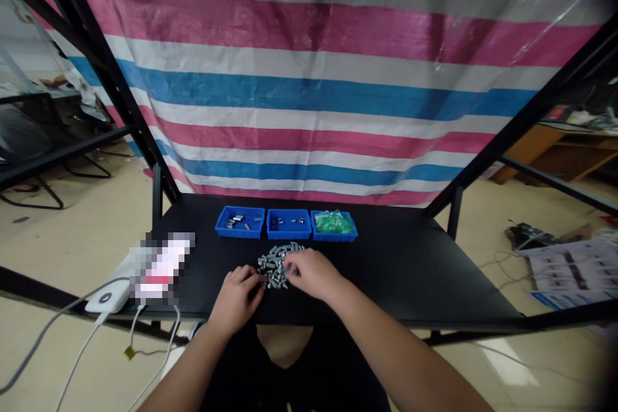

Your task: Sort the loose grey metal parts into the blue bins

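Note:
A heap of small grey metal cylinders and screw-like pieces [274, 262] lies on the black table in front of me. My right hand [311, 270] reaches into the heap's right side, thumb and fingers pinched together; whatever is between them is hidden. At the heap's left edge, my left hand [239, 296] rests low over the table with fingers curled and thumb against the fingertips. Too little shows there to name a held piece. Behind the heap stand three blue bins: the left bin [239, 233] with several metal cylinders, the middle bin [290, 234] with a few small fasteners, the right bin [337, 237] with green plastic-wrapped stuff.
A white power bank [109, 299] with cables sits at the table's left, beside a pixelated object [164, 267]. Black frame posts [145, 135] rise at both sides. A striped plastic sheet [309, 96] hangs behind the black table [396, 277].

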The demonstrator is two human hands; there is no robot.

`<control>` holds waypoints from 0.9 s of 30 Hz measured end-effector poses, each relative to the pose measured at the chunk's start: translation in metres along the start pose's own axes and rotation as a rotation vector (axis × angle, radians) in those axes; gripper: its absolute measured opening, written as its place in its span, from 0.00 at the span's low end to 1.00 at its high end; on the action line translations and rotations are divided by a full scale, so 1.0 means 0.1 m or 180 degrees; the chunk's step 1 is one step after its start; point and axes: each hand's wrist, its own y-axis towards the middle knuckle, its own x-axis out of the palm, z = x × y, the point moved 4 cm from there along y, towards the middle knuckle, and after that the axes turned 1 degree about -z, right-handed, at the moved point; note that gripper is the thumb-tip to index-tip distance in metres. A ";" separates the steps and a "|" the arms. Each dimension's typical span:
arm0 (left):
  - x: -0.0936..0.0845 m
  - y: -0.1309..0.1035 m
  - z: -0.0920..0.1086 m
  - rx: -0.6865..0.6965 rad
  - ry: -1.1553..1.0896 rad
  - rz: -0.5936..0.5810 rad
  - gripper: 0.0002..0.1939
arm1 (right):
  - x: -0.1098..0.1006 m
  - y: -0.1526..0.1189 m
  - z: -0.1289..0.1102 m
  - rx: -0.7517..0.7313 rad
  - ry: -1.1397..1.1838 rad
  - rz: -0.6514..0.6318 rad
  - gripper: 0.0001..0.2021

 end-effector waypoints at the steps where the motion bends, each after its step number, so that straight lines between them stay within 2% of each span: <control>1: 0.01 0.00 0.00 0.0003 0.0011 -0.0011 0.10 | 0.12 -0.04 -0.04 -0.0008 -0.0072 -0.0123 0.06; 4: 0.01 0.01 0.01 0.0026 0.0067 -0.0074 0.10 | 0.40 -0.13 -0.12 0.0081 -0.0325 -0.0166 0.05; 6: 0.00 0.01 0.02 0.0042 0.0102 -0.0111 0.10 | 0.48 -0.15 -0.15 0.0164 -0.0442 -0.0098 0.06; 9: -0.01 0.00 0.02 0.0050 0.0091 -0.0118 0.09 | 0.45 -0.10 -0.15 0.0234 -0.0513 -0.0288 0.07; 11: -0.01 -0.01 0.02 0.0039 0.0056 -0.0082 0.10 | 0.35 -0.02 -0.12 0.0246 -0.0403 -0.0519 0.05; 12: -0.01 -0.02 0.02 0.0031 0.0037 -0.0065 0.10 | 0.26 0.03 -0.11 0.0265 -0.0311 -0.0466 0.04; 13: -0.01 -0.02 0.02 0.0024 0.0021 -0.0056 0.10 | 0.15 0.08 -0.09 0.0304 -0.0226 -0.0251 0.04; 16: -0.01 -0.02 0.03 0.0010 0.0000 -0.0053 0.10 | -0.22 0.19 -0.02 0.0437 -0.0120 0.0939 0.06; 18: -0.02 -0.01 0.03 0.0006 0.0014 -0.0056 0.09 | -0.33 0.19 0.04 0.0500 -0.0117 0.1342 0.09; 20: -0.02 -0.02 0.03 -0.0004 0.0043 -0.0072 0.09 | -0.29 0.14 0.14 0.0568 -0.0137 0.1207 0.08; 23: 0.00 -0.04 0.03 -0.0012 0.0087 -0.0118 0.10 | -0.11 0.02 0.39 0.0796 -0.0235 0.0741 0.07; 27: -0.06 0.01 0.01 -0.0041 0.0147 -0.0061 0.11 | 0.09 -0.11 0.71 0.0891 -0.0193 0.0538 0.12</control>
